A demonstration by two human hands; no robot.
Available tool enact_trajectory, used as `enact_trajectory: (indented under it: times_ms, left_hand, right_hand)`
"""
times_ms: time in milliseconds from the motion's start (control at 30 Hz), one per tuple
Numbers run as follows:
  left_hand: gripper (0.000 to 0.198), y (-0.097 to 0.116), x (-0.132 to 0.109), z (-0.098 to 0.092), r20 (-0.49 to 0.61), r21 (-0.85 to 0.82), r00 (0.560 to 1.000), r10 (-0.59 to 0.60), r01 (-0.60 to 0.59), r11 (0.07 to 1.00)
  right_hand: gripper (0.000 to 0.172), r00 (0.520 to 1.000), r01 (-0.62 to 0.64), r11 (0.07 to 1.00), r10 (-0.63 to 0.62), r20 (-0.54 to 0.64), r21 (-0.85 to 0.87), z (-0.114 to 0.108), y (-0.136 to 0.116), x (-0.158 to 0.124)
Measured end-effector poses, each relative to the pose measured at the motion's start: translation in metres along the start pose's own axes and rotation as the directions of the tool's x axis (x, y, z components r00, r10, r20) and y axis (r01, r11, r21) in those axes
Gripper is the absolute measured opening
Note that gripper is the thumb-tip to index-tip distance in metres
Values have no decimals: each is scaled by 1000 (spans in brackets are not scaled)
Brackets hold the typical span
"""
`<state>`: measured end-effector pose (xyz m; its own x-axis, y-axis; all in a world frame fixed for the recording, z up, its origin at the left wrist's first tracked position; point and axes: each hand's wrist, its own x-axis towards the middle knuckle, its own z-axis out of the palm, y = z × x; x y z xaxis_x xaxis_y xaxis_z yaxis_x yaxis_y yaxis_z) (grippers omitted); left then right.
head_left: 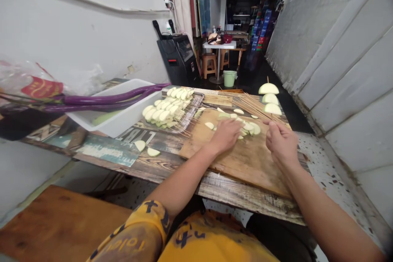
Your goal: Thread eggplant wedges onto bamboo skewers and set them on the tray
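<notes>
In my right hand (281, 141), the closed fingers pinch the lower end of an upright bamboo skewer (268, 79). Three pale half-moon vegetable slices (270, 98) are threaded on it, one above another. My left hand (227, 134) reaches over the wooden cutting board (245, 168), its fingers extended onto a pile of loose slices (252, 128); its fingertips are partly hidden. A few more slices lie scattered on the board around the pile. Left of the board, a tray (186, 125) bears many filled skewers (167, 108) in stacked rows.
Bare bamboo skewers (250, 104) lie behind the board. Long purple eggplants (107, 98) rest across a white plastic bin (115, 129) at the left. Two slices (152, 152) lie on the tabletop near its front edge. A wall (353, 69) runs along the right.
</notes>
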<state>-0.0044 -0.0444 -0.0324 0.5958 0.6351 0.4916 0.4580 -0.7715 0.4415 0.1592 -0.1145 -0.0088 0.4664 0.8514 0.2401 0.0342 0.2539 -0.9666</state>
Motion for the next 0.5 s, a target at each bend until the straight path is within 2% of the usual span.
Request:
enact_trajectory:
  times_ms: [67, 133, 233, 300, 400, 500]
  left_hand:
    - [32, 3, 1, 2, 64, 129, 998, 14, -23, 991]
    - [27, 6, 2, 2, 79, 209, 997, -15, -2, 978]
    - [20, 8, 5, 0, 96, 264, 994, -59, 32, 964]
    - [20, 8, 5, -1, 113, 273, 992, -48, 15, 962]
    - [22, 7, 4, -2, 50, 186, 997, -55, 45, 982]
    - [22, 2, 3, 2, -91, -101, 971, -222, 213, 972]
  right_hand:
    - [30, 999, -44, 998, 44, 14, 39, 1, 3, 1]
    - [29, 997, -65, 997, 64, 32, 46, 2, 4, 0]
    - [30, 995, -87, 995, 84, 56, 45, 2, 5, -1]
    - [30, 993, -96, 994, 93, 70, 43, 1, 4, -2]
    - [31, 991, -108, 993, 104, 88, 39, 2, 4, -3]
    - [33, 988, -108, 994, 106, 114, 11, 2, 6, -4]
